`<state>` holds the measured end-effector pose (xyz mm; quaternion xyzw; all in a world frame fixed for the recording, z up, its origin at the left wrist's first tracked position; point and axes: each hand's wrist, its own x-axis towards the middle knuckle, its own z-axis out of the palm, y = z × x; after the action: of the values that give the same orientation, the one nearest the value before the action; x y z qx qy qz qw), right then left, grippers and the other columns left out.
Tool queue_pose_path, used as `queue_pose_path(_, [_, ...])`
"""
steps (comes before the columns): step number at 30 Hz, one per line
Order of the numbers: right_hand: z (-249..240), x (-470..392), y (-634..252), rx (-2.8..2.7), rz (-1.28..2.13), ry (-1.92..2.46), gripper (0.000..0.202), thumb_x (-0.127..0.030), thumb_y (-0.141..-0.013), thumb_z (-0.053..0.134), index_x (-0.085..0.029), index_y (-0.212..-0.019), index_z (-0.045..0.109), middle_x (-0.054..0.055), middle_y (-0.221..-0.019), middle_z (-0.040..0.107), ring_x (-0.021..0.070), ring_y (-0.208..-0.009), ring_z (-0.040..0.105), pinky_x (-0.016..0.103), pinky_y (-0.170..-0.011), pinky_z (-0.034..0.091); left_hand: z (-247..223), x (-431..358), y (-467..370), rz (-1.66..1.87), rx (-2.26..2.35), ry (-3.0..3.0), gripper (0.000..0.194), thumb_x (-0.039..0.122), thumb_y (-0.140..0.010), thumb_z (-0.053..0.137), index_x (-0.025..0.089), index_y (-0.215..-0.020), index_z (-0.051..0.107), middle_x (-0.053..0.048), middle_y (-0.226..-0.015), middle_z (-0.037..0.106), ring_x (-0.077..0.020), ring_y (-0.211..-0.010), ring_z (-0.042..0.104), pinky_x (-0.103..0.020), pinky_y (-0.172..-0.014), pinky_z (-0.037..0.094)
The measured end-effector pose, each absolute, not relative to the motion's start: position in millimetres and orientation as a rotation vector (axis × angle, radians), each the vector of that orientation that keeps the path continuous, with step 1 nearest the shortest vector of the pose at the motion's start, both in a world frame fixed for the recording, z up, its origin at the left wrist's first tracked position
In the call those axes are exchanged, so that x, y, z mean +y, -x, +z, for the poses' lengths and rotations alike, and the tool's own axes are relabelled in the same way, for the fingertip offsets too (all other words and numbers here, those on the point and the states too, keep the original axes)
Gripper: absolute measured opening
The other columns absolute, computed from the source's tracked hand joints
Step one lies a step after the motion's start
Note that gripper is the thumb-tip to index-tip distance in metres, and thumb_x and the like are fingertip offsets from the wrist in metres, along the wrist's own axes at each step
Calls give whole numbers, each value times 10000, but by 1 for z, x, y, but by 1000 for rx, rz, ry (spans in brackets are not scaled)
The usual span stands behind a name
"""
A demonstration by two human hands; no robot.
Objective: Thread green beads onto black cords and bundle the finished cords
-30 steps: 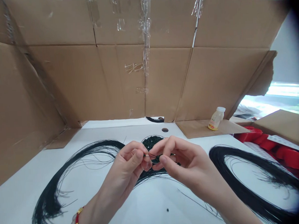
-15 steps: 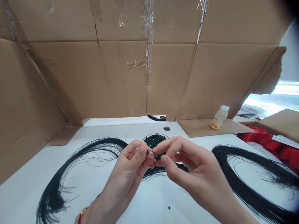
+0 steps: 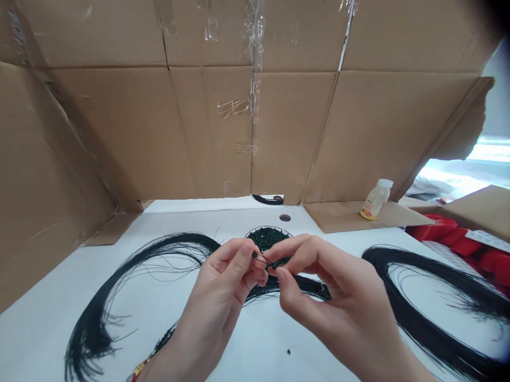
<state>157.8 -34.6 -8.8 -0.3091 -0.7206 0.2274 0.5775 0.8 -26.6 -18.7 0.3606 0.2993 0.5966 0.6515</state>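
My left hand (image 3: 229, 278) is closed, thumb and forefinger pinching a small dark bead-like piece (image 3: 255, 254). Facing it, my right hand (image 3: 323, 278) has thumb and fingertips drawn together on a thin black cord (image 3: 265, 260) that runs from the dark piece across the short gap. The cord's exact path is too fine to follow. Just behind my fingers lies a round heap of small dark green-black pieces (image 3: 267, 235), partly hidden by my hands. A bundle of black cords (image 3: 155, 248) curves over the white table from the left and passes behind my hands.
A second black cord bundle (image 3: 428, 324) loops at the right. One loose dark piece (image 3: 288, 351) lies near the front of the white table (image 3: 255, 356). Cardboard walls (image 3: 209, 130) rise behind and left. A small bottle (image 3: 376, 200) stands back right, near red items (image 3: 500, 266).
My right thumb and fingers have shifted slightly at the cord, and the dark piece in my left fingertips shows more clearly. Both hands stay close together; the view has moved a little.
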Motion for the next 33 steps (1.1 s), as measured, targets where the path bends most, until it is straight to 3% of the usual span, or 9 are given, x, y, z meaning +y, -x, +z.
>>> queue_pose_path(7, [-7, -37, -156, -1682, 495, 726, 188, -53, -799, 644, -217, -751, 568, -45, -880, 776, 80, -771, 743, 116, -716, 599, -14, -29, -3, 1347, 712, -820, 300, 380, -798, 864, 160, -700, 685, 39, -608, 609, -80, -639, 560, -138, -654, 496])
queue_pose_path(16, [-7, -38, -153, -1716, 394, 736, 178, -62, -804, 636, -208, -740, 559, -10, -871, 774, 118, -769, 754, 178, -685, 610, -13, -34, -7, 1389, 757, -833, 321, 430, -800, 853, 172, -715, 683, 41, -635, 593, -83, -639, 534, -152, -604, 441])
queue_pose_path(33, [-11, -37, -153, -1720, 332, 705, 181, -60, -831, 630, -208, -765, 550, 2, -884, 776, 108, -735, 741, 183, -660, 596, -15, -36, -7, 1402, 789, -896, 359, 462, -835, 811, 178, -702, 638, 40, -658, 556, -89, -640, 502, -155, -603, 435])
